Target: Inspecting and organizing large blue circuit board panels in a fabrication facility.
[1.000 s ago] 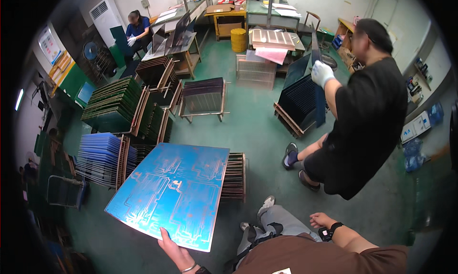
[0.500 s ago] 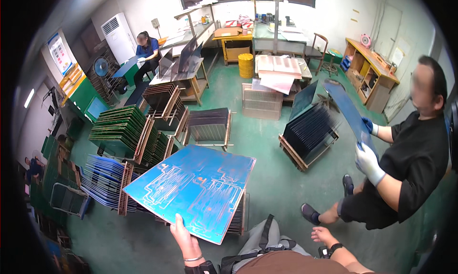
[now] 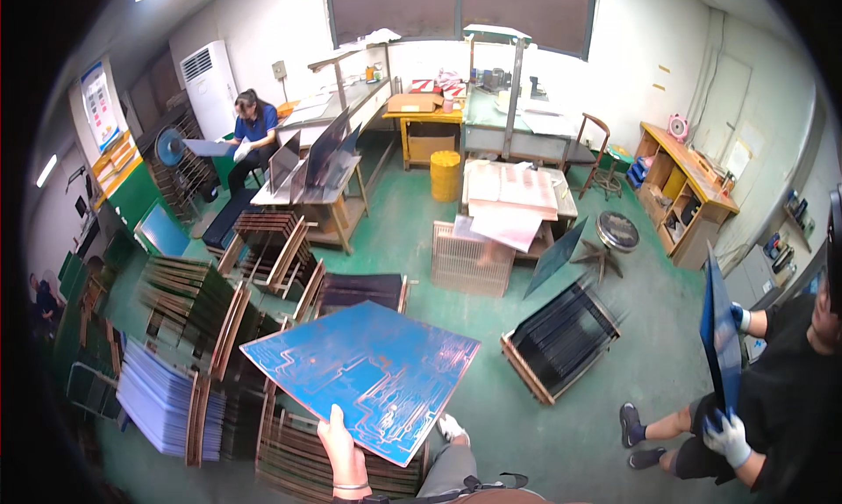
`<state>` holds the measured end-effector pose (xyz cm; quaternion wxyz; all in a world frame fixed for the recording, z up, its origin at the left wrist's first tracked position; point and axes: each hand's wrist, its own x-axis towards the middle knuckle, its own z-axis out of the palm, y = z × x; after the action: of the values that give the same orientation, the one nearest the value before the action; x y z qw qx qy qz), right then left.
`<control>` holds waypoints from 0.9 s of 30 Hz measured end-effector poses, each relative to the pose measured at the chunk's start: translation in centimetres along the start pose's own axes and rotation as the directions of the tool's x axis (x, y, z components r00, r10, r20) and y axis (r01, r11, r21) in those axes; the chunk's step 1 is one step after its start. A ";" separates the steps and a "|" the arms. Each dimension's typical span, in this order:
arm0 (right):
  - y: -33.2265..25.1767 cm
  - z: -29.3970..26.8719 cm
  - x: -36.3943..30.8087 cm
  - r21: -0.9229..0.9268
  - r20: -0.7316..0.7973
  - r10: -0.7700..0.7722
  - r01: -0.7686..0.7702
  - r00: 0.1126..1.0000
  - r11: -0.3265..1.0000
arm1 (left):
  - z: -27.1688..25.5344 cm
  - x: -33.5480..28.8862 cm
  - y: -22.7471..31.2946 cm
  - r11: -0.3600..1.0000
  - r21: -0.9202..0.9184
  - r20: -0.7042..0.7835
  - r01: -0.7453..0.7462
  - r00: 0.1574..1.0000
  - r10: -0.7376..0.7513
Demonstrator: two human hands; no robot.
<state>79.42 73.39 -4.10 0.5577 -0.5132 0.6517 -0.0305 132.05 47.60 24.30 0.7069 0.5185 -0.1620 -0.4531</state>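
Observation:
A blue circuit board panel [image 3: 364,377] with copper-coloured traces lies nearly flat in the air before me. My left hand [image 3: 342,443] is closed on its near edge, thumb on top; the fingers beneath are hidden. Below the panel, partly covered by it, stands a wooden rack of upright boards [image 3: 329,469]. My right hand is out of view.
Board racks crowd the left, one with pale blue panels [image 3: 158,399]. To the right stands a rack of dark boards [image 3: 561,342]. A gloved person [image 3: 772,390] at far right holds a dark blue panel [image 3: 721,346]. Another person [image 3: 254,122] sits at back left, holding a panel.
My view has shifted, and my right hand has dropped out of it. The blue panel stays in my left hand, turned somewhat. The person at right now appears farther right, panel more upright.

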 end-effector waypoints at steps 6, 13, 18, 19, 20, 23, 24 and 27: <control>-18.6 -9.0 8.2 0.730 -0.283 0.349 -0.035 0.894 0.682 | 5.5 9.5 0.6 0.995 0.067 -0.016 0.068 0.998 -0.067; -29.0 -19.6 19.8 0.622 -0.267 0.206 0.005 0.942 0.783 | 12.0 16.9 0.8 0.997 0.067 -0.058 0.036 0.998 -0.032; -23.3 -20.1 25.5 0.599 -0.008 0.404 -0.319 0.915 0.734 | 13.2 21.5 0.8 0.996 0.065 -0.129 0.065 0.990 -0.056; -20.9 -20.5 26.8 0.404 0.049 0.338 -0.328 0.940 0.854 | 15.0 21.7 1.3 0.997 0.052 -0.171 0.052 0.984 -0.043; -18.3 -21.5 29.1 0.191 0.111 0.277 -0.294 0.954 0.937 | 15.3 22.8 0.7 1.000 0.024 -0.160 0.011 0.987 -0.007; -19.1 -24.5 33.9 0.533 0.055 0.605 -0.536 0.794 0.655 | 18.5 23.9 1.0 0.997 0.060 -0.190 0.039 0.981 -0.027; -21.7 -27.4 34.7 0.654 0.098 0.462 -0.407 0.881 0.638 | 19.7 24.1 1.5 0.977 0.212 -0.224 0.024 0.974 0.025; -27.1 -34.9 41.4 0.679 -0.123 0.315 -0.152 0.941 0.719 | 22.0 27.0 0.8 0.916 0.401 -0.272 -0.023 0.952 0.143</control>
<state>76.31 12.96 -3.16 0.6228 -0.1889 0.7181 -0.2465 131.60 12.91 27.52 0.6233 0.7041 -0.1642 -0.2980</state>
